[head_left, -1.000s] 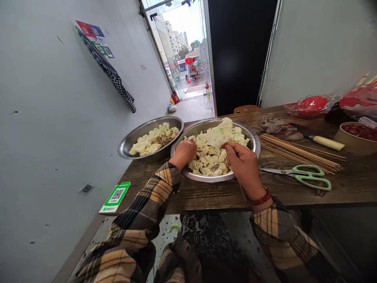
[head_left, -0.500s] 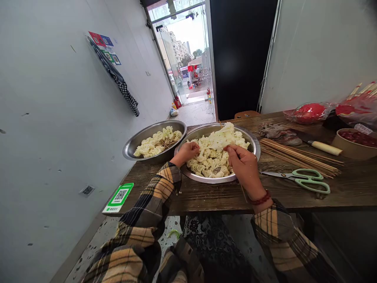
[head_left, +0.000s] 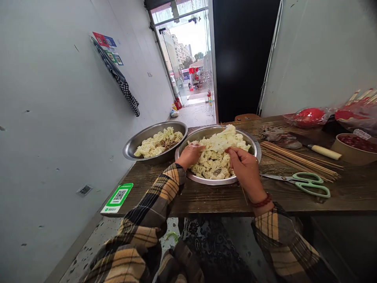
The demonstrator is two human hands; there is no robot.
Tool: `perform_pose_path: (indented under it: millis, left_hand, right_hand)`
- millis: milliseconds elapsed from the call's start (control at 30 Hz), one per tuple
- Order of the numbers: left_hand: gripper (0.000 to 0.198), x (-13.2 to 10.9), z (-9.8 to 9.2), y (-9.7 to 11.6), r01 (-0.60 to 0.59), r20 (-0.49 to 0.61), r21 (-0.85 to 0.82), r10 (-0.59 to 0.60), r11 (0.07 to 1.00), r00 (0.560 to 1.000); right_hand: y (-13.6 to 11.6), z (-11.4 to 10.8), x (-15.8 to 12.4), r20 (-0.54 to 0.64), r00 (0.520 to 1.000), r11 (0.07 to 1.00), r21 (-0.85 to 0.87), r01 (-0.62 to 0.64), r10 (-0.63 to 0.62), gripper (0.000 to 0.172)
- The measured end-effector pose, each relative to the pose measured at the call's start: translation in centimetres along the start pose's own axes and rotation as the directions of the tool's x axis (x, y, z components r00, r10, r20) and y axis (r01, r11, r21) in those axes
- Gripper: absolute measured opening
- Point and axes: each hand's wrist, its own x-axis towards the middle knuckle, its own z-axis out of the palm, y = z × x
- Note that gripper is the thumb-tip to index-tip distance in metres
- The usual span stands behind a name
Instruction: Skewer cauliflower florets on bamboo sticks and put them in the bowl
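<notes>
The metal bowl in front of me is heaped with pale cauliflower florets. My right hand pinches a thin wooden skewer over the bowl's right side; the lower end sticks out below the palm. Larger cauliflower pieces lie just beyond the fingertips, and a stick tip shows behind them. At the bowl's left side, my left hand reaches in with fingers stretched over the florets. Its fingertips are at the cauliflower, partly hidden, with no piece visibly gripped.
A second metal bowl with cauliflower and skewers stands left. To the right lie green-handled scissors, bare skewers, a knife, a crumpled wet-looking bundle and a tub of red food.
My left hand has moved slightly right, further over the florets, and its fingers have straightened. The right hand keeps its pinch on the skewer in nearly the same place.
</notes>
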Motion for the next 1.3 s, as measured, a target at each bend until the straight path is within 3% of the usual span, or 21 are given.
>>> perform_pose_path:
  millis: [200, 333, 467, 667, 833, 900, 933, 1000, 1033, 1100, 1167, 1300]
  left_hand:
    - [0.037, 0.2, -1.4, 0.7, 0.056, -0.111, 0.061, -0.049, 0.997, 0.993]
    - [0.028, 1.5, -2.0, 2.1, -0.040, -0.046, 0.085, 0.044, 0.996, 0.998]
    - [0.018, 3.1, -0.8, 3.3, -0.052, -0.003, 0.105, 0.053, 0.993, 0.999]
    - [0.007, 3.7, 0.9, 3.3, 0.123, -0.089, -0.175, -0.140, 0.977, 0.986]
    - [0.005, 3.2, -0.5, 2.7, 0.146, -0.140, -0.326, -0.200, 0.934, 0.970]
    - [0.010, 2.5, -1.4, 2.7, 0.133, -0.152, -0.526, -0.246, 0.840, 0.957]
    - [0.013, 2.1, -1.8, 2.8, 0.114, -0.139, -0.689, -0.286, 0.715, 0.948]
    - [0.021, 1.0, -2.5, 3.0, 0.061, -0.074, -0.927, -0.340, 0.370, 0.937]
    - [0.026, 0.4, -2.8, 3.1, 0.037, -0.043, -0.976, -0.359, 0.214, 0.933]
    - [0.034, -0.6, -3.2, 3.3, 0.003, -0.008, -1.000, -0.395, 0.027, 0.918]
    - [0.045, -1.3, -3.3, 3.4, -0.025, 0.006, -0.997, -0.427, -0.067, 0.904]
    - [0.062, -2.1, -3.1, 3.6, -0.033, 0.027, -0.990, -0.411, -0.137, 0.911]
  right_hand:
    - [-0.1, 0.0, 0.1, -0.009, 1.000, 1.000, -0.015, 0.007, -0.007, 0.032]
    - [-0.2, 0.0, 0.2, -0.010, 1.000, 1.000, -0.009, 0.014, -0.014, 0.031]
    - [-0.2, 0.0, 0.2, -0.012, 1.000, 0.999, -0.027, 0.019, -0.019, 0.031]
    - [-0.2, 0.1, 0.2, -0.020, 1.000, 1.000, -0.021, 0.021, -0.021, 0.031]
    - [-0.2, 0.2, 0.1, -0.011, 1.000, 1.000, 0.009, -0.001, 0.001, 0.032]
    - [-0.2, 0.2, 0.1, -0.007, 1.000, 1.000, 0.012, -0.010, 0.010, 0.033]
    - [-0.1, 0.3, 0.1, -0.005, 1.000, 1.000, 0.011, -0.018, 0.018, 0.033]
    - [0.1, 0.4, 0.2, 0.002, 0.999, 0.999, 0.005, -0.035, 0.035, 0.034]
    - [0.2, 0.4, 0.2, 0.008, 0.999, 0.999, 0.004, -0.043, 0.043, 0.034]
    - [0.4, 0.5, 0.2, 0.031, 0.998, 0.998, 0.005, -0.060, 0.060, 0.035]
    - [0.5, 0.5, 0.2, 0.072, 0.994, 0.997, 0.005, -0.079, 0.078, 0.035]
    - [0.6, 0.4, 0.2, 0.148, 0.985, 0.996, -0.009, -0.090, 0.090, 0.038]
